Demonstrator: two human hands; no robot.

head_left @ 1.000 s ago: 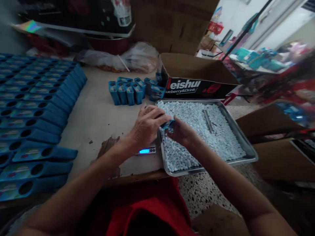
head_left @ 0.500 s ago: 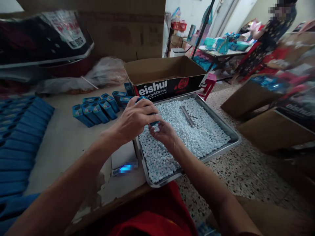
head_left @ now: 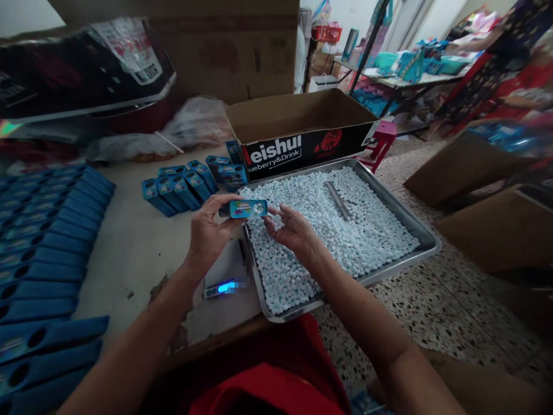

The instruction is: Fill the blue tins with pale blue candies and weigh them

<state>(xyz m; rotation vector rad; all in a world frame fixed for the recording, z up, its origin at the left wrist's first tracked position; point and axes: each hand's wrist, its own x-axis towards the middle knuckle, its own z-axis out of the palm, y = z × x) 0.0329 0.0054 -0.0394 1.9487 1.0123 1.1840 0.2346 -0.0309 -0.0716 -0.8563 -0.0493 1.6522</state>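
My left hand point(head_left: 209, 227) grips a small blue box point(head_left: 247, 208), turned on its side above the near-left rim of the metal tray point(head_left: 425, 248). Palm up beside the box's right end, my right hand point(head_left: 296, 230) is cupped with a few white tablets point(head_left: 275, 221) on its fingers. Beneath it, a thick layer of the same white tablets point(head_left: 358, 248) fills the tray, and a metal strip point(head_left: 337, 200) lies on them. A digital scale point(head_left: 220, 288) with a lit blue display sits left of the tray, partly behind my left forearm.
Several blue boxes point(head_left: 179, 190) stand at the back of the table, and long rows of them point(head_left: 52, 230) fill the left side. An open cardboard carton point(head_left: 298, 147) is behind the tray. Cartons point(head_left: 496, 230) stand on the floor at right; a person point(head_left: 496, 63) is beyond.
My left hand has drawn the blue box back and left, tipping it level so its printed end shows. My right hand has opened out slightly. The view has shifted a little.
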